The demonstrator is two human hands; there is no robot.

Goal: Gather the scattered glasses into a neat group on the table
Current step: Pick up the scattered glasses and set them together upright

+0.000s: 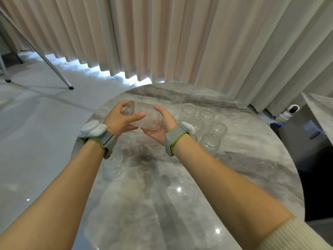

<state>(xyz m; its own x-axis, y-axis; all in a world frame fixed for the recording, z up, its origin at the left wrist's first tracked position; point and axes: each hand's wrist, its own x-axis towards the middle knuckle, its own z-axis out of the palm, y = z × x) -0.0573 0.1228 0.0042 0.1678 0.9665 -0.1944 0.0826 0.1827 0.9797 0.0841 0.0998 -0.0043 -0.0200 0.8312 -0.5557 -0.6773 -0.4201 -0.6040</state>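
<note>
I hold a clear ribbed glass [144,114] on its side above the round marble table [252,159]. My left hand [120,120] grips its left end and my right hand [162,125] cups its right end from below. Several clear glasses [210,127] stand upside down in a tight group just right of my right hand. Another ribbed glass [114,159] stands under my left wrist, partly hidden by it. A further clear glass [177,190], hard to make out, stands on the near table between my forearms.
Pleated curtains [180,42] hang close behind the table. A metal stand leg [54,69] slants across the floor at the left. A white camera [288,112] sits on the floor at the right, next to dark furniture [315,159].
</note>
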